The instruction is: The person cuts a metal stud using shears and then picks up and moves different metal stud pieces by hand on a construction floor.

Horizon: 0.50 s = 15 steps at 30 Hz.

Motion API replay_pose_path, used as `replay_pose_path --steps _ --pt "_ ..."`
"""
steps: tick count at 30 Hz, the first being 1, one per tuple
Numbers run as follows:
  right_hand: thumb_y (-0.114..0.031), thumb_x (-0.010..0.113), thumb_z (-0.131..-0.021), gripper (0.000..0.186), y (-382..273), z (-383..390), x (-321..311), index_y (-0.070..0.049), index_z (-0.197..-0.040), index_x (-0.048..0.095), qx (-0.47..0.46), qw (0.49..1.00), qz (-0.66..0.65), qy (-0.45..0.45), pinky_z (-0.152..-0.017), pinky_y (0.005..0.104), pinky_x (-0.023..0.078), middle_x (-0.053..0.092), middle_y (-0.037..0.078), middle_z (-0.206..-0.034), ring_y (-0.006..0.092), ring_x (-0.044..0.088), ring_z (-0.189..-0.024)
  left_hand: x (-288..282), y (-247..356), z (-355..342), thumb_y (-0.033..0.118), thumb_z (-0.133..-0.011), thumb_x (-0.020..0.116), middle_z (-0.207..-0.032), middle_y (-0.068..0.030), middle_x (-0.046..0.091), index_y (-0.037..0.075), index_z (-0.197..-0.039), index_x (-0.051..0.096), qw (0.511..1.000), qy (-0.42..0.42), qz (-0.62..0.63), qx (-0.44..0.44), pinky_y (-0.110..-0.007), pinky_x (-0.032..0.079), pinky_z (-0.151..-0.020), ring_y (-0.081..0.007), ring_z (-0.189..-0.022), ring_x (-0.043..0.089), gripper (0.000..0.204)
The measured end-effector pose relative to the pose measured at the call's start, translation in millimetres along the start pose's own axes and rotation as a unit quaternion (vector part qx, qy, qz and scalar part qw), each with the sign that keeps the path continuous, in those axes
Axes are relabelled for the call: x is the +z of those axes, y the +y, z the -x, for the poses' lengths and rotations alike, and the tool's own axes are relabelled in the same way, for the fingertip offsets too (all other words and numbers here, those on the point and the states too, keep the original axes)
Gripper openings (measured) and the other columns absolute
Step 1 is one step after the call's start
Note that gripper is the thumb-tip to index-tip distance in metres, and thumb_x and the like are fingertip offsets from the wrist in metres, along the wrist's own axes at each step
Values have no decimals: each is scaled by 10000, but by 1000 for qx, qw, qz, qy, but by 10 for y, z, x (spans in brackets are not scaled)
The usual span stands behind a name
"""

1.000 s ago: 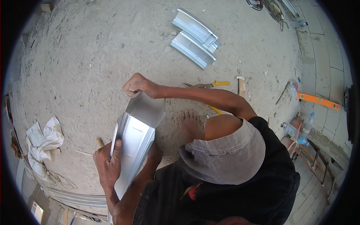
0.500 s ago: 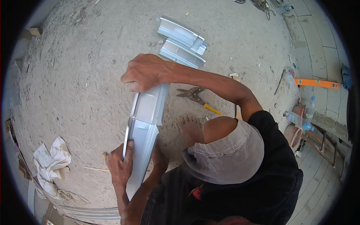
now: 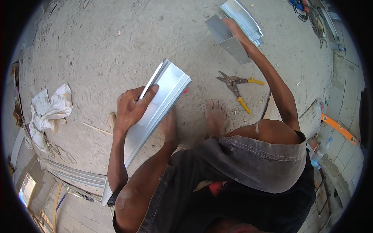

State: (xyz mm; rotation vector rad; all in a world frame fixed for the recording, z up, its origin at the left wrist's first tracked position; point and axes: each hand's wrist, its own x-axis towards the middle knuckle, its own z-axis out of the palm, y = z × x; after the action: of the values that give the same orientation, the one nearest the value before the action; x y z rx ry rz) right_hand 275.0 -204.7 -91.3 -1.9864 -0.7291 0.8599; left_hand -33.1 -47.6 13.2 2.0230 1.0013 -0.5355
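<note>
My left hand (image 3: pixel 134 106) is closed on the edge of a long silvery metal channel (image 3: pixel 168 83), thumb inside it and fingers round the outer side. The channel slants from beside my left leg up and away, its cut end in the air. At the far right my right hand (image 3: pixel 233 29) grips a short piece of metal channel (image 3: pixel 227 37); part of the fingers is hidden behind it. More short channel pieces (image 3: pixel 241 16) lie on the ground just beyond that hand. Tin snips (image 3: pixel 235 82) with yellow handles rest on the ground in front of my right foot, blades apart.
Dusty ground (image 3: pixel 93 62) with small debris surrounds my bare feet. To the left are a crumpled white sack (image 3: pixel 54 106) and long metal strips (image 3: pixel 77 174). At the right lie an orange spirit level (image 3: pixel 339 129), plastic bottles (image 3: pixel 322 147) and coiled cable (image 3: pixel 316 23).
The short piece has come apart from the long channel. My right hand has carried it to the far right, towards the other pieces. The left hand still grips the long channel.
</note>
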Motion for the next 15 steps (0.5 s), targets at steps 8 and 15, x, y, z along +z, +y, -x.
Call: replay_pose_path --steps 8,15 --pt "-254 508 -839 222 -407 119 -124 -56 -813 605 -158 926 320 122 -665 377 460 567 123 -676 245 576 -650 884 -180 -1094 568 -818 595 -750 -129 693 77 -940 742 987 -119 81 67 -371 503 -673 -241 -721 672 527" --pt "-278 582 -775 240 -57 33 282 -77 -888 648 -255 878 402 53 -632 421 516 650 141 -704 308 646 -674 1125 -377 -1469 522 -834 572 -993 -151 685 79 -1146 651 985 -104 60 127 -403 467 -868 -284 -939 649 548"
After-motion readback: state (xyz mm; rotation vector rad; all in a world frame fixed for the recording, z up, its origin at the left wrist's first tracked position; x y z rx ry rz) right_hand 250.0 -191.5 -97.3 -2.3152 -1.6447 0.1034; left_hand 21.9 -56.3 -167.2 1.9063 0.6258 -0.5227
